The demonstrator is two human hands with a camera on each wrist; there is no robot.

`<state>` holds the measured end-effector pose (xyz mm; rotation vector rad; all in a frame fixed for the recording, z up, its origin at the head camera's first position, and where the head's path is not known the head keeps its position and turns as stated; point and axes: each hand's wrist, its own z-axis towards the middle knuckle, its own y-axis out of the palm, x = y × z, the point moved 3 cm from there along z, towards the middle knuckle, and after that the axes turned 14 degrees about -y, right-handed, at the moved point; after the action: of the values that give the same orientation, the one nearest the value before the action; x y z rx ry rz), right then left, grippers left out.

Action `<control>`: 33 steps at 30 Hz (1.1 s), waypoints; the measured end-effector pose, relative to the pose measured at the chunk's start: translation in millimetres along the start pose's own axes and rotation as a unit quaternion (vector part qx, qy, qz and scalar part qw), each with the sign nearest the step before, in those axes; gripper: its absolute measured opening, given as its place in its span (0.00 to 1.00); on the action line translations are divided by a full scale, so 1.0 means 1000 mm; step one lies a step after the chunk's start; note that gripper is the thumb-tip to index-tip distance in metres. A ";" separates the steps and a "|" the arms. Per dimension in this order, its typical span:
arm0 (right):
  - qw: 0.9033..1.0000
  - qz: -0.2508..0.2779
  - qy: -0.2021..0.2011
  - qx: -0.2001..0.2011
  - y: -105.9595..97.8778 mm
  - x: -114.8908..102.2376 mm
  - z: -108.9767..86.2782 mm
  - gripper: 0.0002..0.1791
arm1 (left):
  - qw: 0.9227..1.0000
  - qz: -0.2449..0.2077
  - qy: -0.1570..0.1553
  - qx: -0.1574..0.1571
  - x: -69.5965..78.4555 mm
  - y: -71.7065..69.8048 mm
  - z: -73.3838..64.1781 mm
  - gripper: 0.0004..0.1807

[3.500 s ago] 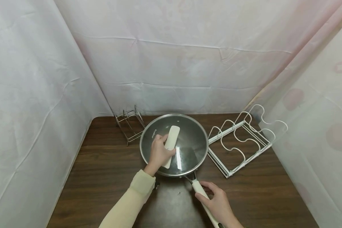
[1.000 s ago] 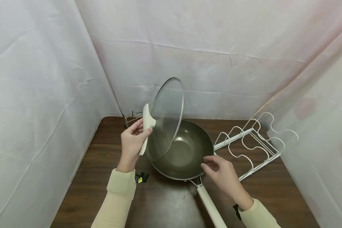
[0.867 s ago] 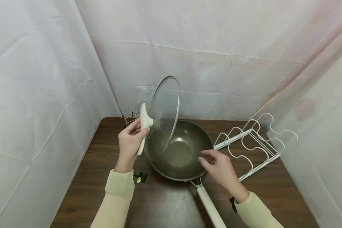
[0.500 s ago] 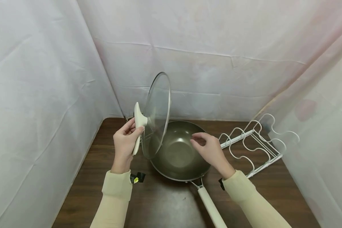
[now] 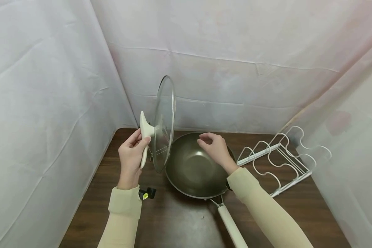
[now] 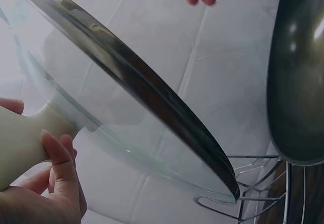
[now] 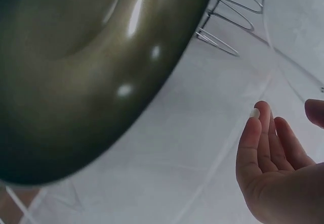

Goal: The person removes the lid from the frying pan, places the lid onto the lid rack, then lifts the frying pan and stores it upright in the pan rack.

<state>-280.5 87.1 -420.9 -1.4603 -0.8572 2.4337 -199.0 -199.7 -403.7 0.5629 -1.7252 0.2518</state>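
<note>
We see the left hand [image 5: 131, 156] gripping the cream handle [image 5: 144, 137] of a glass lid [image 5: 163, 124], the fingers and thumb curled round that handle, and the lid stands almost on edge, lifted clear above the left rim of the wok [image 5: 195, 167]. In the left wrist view the same hand [image 6: 43, 186] wraps the handle [image 6: 23, 140] while the lid's steel rim [image 6: 152, 90] runs slantwise across the picture, with the wire bars of a small metal rack [image 6: 243, 183] showing beneath its lower edge. The right hand [image 5: 215, 148] hovers over the far part of the wok, holding nothing, its fingers loosely bent and close together; from the right wrist view we find the fingers [image 7: 268, 148] relaxed and slightly apart from the thumb, with the dark bowl of the wok [image 7: 81, 67] beside them. The wok sits on the dark wooden table [image 5: 179, 224], its white handle [image 5: 230, 229] pointing toward us. A white wire rack [image 5: 279, 162] lies flat on the table to the right of the wok, near it but apart. White sheeting [image 5: 229, 51] hangs behind and on both sides of the table.
</note>
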 end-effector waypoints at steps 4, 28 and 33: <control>1.000 0.021 0.015 -0.008 0.014 0.007 0.016 0.18 | 1.000 -0.020 -0.006 0.018 0.001 -0.003 0.002 0.26; 0.996 0.082 0.043 0.000 0.069 0.042 0.072 0.23 | 0.996 -0.080 -0.018 0.029 -0.019 0.000 0.018 0.25; 0.995 0.081 0.051 -0.009 0.078 0.042 0.079 0.23 | 0.996 -0.075 -0.036 0.033 -0.025 -0.001 0.021 0.25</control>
<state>-358.2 10.7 -468.8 -1.7080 -0.7689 2.4430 -213.2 -204.8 -433.1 0.7549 -1.7387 0.1837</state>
